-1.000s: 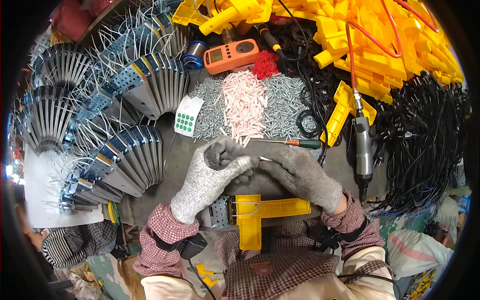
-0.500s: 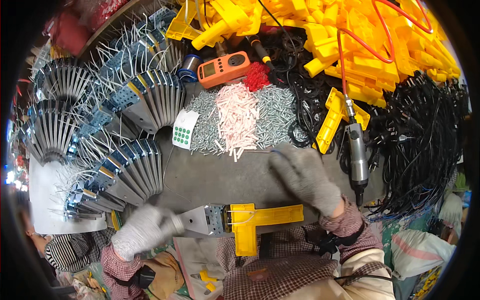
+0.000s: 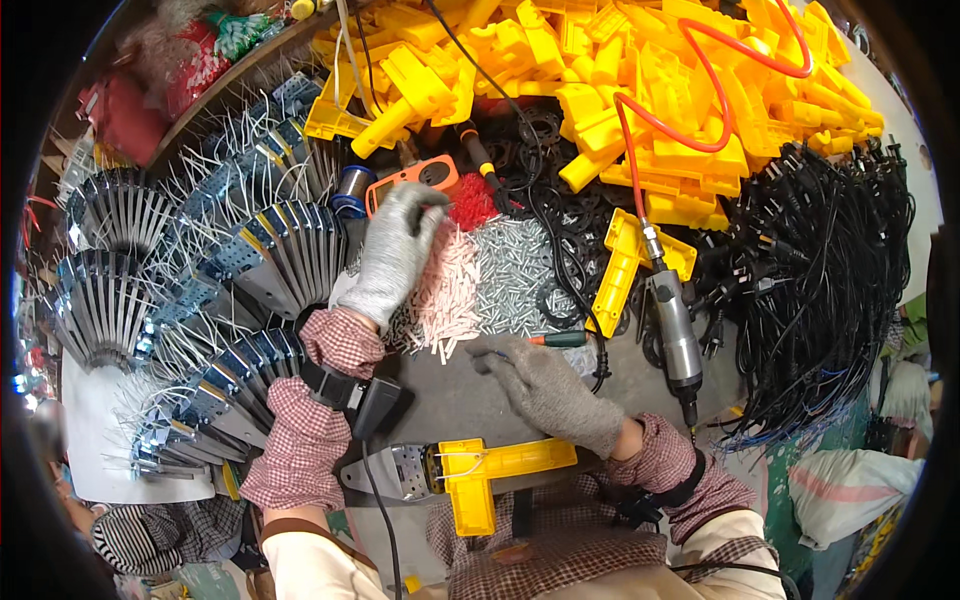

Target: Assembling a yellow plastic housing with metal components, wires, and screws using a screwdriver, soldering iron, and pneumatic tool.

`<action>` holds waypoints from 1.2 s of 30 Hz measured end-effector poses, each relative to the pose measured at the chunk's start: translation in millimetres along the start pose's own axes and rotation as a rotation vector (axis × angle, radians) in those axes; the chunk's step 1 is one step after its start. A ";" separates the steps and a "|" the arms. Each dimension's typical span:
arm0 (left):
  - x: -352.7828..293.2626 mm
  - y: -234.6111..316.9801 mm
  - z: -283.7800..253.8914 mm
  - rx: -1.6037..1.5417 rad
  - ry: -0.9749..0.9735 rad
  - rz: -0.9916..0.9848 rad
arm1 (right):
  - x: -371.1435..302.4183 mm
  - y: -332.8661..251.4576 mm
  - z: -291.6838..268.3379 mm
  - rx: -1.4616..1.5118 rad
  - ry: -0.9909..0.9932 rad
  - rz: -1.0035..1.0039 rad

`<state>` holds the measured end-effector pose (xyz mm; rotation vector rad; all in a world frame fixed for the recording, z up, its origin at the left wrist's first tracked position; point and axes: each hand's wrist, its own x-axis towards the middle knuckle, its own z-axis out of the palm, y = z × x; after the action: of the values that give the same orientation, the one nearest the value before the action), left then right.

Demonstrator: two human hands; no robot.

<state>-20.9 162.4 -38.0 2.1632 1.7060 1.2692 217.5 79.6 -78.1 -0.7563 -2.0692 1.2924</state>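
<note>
My left hand [image 3: 385,260], in a grey glove, reaches across the small parts to the orange meter [image 3: 412,184] and the heap of small red pieces [image 3: 474,203]. Its fingers are bent but apart, and I see nothing in them. My right hand [image 3: 560,395], gloved too, is low over the bench with its fingertips bunched; a tiny bluish bit shows there, too small to name. Just beyond it lies a screwdriver [image 3: 560,340] with a green and red handle. Nearer me rests a yellow T-shaped plastic housing half [image 3: 468,500], joined to a perforated metal plate [image 3: 405,472], a white wire across it.
Silver screws [image 3: 515,275] and pale pink sleeves [image 3: 450,300] lie mid-bench. Fanned metal plates [image 3: 285,255] with white wires fill the left. A power driver [image 3: 675,330] on a red hose hangs at right, beside black cords [image 3: 820,300]. Yellow housings [image 3: 670,130] are piled behind.
My left hand has gone from beside the metal plate up to the meter and red pieces. My right hand has shifted left and nearer me. The screwdriver's handle now shows on the bench.
</note>
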 end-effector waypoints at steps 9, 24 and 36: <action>-71.5 71.0 -39.3 -0.676 -0.118 -0.642 | 3.9 -31.3 -15.1 0.055 0.154 0.174; -106.1 92.3 -37.8 -1.093 0.192 -0.749 | -0.8 -19.8 -6.7 0.197 -0.004 0.209; -142.7 106.9 -27.6 -0.625 -0.086 -0.436 | 3.9 -23.6 -14.8 0.088 0.038 0.070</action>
<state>38.9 -7.9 -38.0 1.3843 1.3856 1.3218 221.8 82.3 -50.5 -0.8136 -1.9581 1.3872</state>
